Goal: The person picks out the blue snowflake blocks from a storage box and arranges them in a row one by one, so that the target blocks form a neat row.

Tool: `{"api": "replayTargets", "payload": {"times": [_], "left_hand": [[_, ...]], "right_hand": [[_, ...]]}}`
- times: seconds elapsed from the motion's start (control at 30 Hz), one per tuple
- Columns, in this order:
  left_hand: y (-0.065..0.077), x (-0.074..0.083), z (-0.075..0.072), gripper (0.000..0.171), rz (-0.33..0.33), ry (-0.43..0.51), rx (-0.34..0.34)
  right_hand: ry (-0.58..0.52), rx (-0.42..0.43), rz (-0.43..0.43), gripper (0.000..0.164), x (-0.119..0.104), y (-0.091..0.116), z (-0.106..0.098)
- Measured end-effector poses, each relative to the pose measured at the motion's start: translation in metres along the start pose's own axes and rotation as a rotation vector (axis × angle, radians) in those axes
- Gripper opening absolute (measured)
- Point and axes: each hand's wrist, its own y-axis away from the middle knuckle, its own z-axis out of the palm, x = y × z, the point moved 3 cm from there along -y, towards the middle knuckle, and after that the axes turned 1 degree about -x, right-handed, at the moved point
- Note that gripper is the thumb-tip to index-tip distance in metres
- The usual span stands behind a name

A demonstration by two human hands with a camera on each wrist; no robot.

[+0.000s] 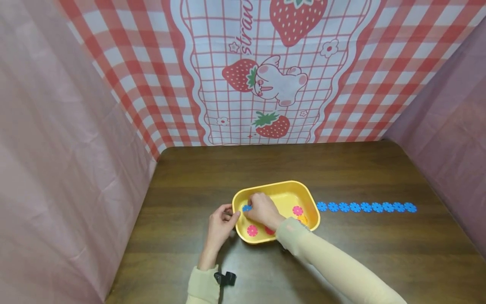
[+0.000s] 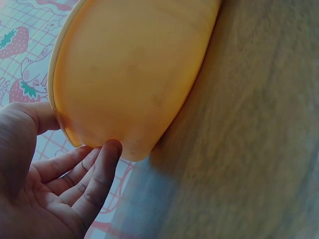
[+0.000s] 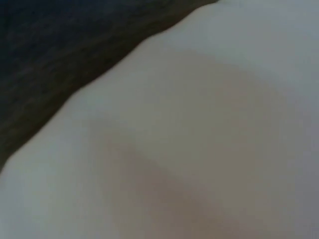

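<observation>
A yellow plastic tub [image 1: 281, 190] stands on the table, and my left hand [image 1: 221, 223] grips its left rim between thumb and fingers. In the left wrist view the thumb lies over the rim of the tub [image 2: 129, 74], with the other fingers against its outer wall. My right hand [image 1: 263, 210] reaches down inside with curled fingers, pinching a blue notched snowflake disc [image 1: 247, 208] partly hidden by the fingers. Pink snowflake discs [image 1: 252, 230] and an orange one [image 1: 303, 219] lie in the tub, some partly covered by the right forearm. Only blurred sleeve fills the right wrist view.
Several blue snowflake discs [image 1: 366, 207] form a straight row on the wooden table [image 1: 228, 164], running from the tub's right side toward the right edge. A checked strawberry cloth [image 1: 243, 105] hangs behind, and pink curtains [image 1: 76, 147] flank both sides.
</observation>
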Motion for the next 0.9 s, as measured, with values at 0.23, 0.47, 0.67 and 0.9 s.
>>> {"api": "replayTargets", "payload": {"times": [0.23,0.47,0.67,0.9], "left_hand": [[0.000,-0.001,0.001,0.027,0.006,0.017,0.009],[0.000,-0.001,0.001,0.027,0.006,0.001,0.008],[0.001,0.001,0.000,0.027,0.009,0.011,0.009],[0.000,0.000,0.001,0.028,-0.014,0.007,-0.002]], "right_hand": [[-0.039,-0.002,-0.008,0.016,-0.002,0.005,-0.004],[-0.126,-0.006,0.013,0.024,-0.006,0.009,-0.015],[-0.207,0.051,-0.021,0.025,-0.005,0.013,-0.028],[-0.279,0.120,-0.065,0.026,-0.005,0.022,-0.045]]}}
